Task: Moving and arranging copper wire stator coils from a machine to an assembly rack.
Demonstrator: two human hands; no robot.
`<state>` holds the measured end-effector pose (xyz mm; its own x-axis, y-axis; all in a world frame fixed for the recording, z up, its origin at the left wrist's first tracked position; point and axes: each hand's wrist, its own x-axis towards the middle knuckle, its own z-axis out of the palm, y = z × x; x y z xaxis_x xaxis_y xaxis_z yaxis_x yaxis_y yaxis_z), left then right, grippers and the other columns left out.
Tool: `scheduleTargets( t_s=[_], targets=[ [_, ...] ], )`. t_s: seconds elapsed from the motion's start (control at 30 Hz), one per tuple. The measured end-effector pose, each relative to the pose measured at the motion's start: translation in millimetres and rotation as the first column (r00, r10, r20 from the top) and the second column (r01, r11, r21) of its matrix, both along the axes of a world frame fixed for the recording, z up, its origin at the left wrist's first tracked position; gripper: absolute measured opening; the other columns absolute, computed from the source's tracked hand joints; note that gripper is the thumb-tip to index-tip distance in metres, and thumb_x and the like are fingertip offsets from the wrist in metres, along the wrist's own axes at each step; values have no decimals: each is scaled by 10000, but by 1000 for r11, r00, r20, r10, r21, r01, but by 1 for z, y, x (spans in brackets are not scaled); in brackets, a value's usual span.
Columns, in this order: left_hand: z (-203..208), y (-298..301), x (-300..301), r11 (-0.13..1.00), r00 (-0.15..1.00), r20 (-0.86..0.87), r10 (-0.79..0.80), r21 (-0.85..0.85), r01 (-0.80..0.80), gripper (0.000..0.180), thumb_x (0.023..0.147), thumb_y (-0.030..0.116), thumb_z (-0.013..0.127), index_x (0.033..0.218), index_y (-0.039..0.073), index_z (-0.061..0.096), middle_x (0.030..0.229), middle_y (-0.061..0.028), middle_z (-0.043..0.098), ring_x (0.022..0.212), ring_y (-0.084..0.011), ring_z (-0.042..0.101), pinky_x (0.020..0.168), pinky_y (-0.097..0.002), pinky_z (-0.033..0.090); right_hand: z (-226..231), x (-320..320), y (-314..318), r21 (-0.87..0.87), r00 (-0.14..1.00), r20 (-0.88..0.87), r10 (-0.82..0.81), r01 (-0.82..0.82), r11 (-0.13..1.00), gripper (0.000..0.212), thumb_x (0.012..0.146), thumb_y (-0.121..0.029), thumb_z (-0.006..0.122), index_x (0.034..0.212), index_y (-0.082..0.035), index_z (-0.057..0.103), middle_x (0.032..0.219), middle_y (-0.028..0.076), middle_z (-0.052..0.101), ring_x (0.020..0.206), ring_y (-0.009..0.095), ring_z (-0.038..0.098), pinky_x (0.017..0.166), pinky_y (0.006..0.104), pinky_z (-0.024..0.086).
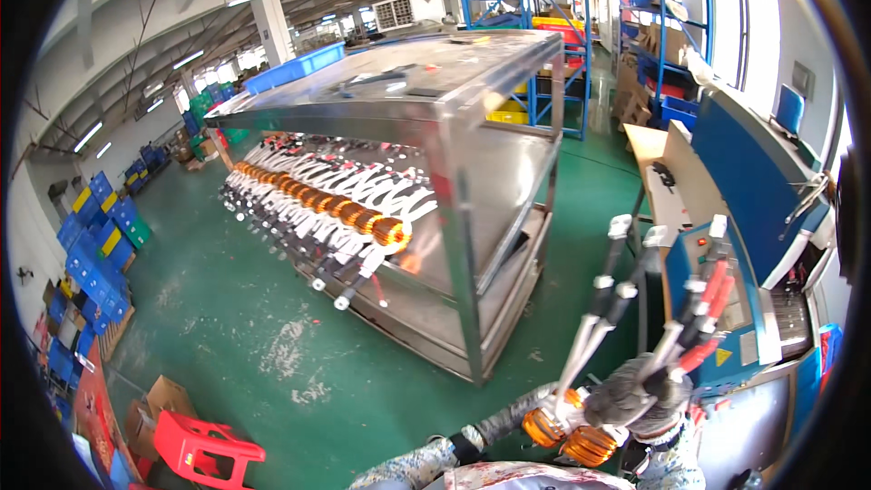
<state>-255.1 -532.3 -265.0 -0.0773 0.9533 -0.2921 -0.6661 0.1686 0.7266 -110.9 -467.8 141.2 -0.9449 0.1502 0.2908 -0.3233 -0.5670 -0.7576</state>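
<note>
At the lower right I hold orange copper-wound ring coils [590,445] with long white-sleeved leads. The leads rise up and away and end in black and red sleeves with pale tips. My right hand [642,392], in a grey glove, is closed around the leads just above the coils. From the left, my left hand [519,413], also gloved, reaches to another ring coil [543,427] and grips it at its far side; its fingertips are partly hidden. A long row of similar coils [349,211] lies on the metal rack's middle shelf, leads spread to both sides.
The steel rack [458,254] stands ahead, its corner post close to me. A blue bin [295,68] sits on top. To the right are a workbench [667,191] and a blue machine [726,318]. A red stool [207,450] and stacked blue crates [95,263] are at left.
</note>
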Motion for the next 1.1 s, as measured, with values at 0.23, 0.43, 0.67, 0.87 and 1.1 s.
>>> scheduleTargets(
  t_s=[0.23,0.43,0.67,0.87,1.1],
  targets=[
    [150,-120,-110,950,915,-275,294,184,-250,338,872,300,582,1102,53,560,944,-45,607,830,-113,572,674,-236,470,-20,-178,-125,-301,794,156,588,-529,794,223,868,-212,586,727,-125,437,662,-35,389,620,123,386,640,299,344],
    [181,-300,-163,904,885,-186,427,53,-425,344,843,339,619,1049,67,581,856,-19,613,723,-95,574,573,-224,455,-12,-304,-142,-129,947,202,248,-225,966,373,834,-407,603,664,-111,454,577,-9,406,544,144,423,599,311,393],
    [294,-289,-211,860,757,-486,436,-24,-510,418,779,422,668,1004,81,588,722,29,592,555,-39,497,429,-190,343,16,-412,-81,-359,980,171,103,-35,933,225,830,-288,590,713,-114,509,633,34,528,493,184,495,512,314,444],
    [284,-224,-260,889,760,-500,415,47,-455,303,820,368,649,971,115,578,630,25,572,486,-33,479,373,-168,297,12,-440,-43,399,476,300,-827,724,562,352,741,-289,700,913,-1,593,782,146,618,737,313,607,680,387,493],
    [278,-208,-276,897,832,-341,437,99,-431,249,837,379,627,852,138,569,553,38,524,410,-36,458,322,-176,290,-89,-373,-106,865,428,-428,-796,448,-224,864,787,-296,674,1405,-2,146,1169,257,468,1062,335,508,871,384,437]
  ],
)
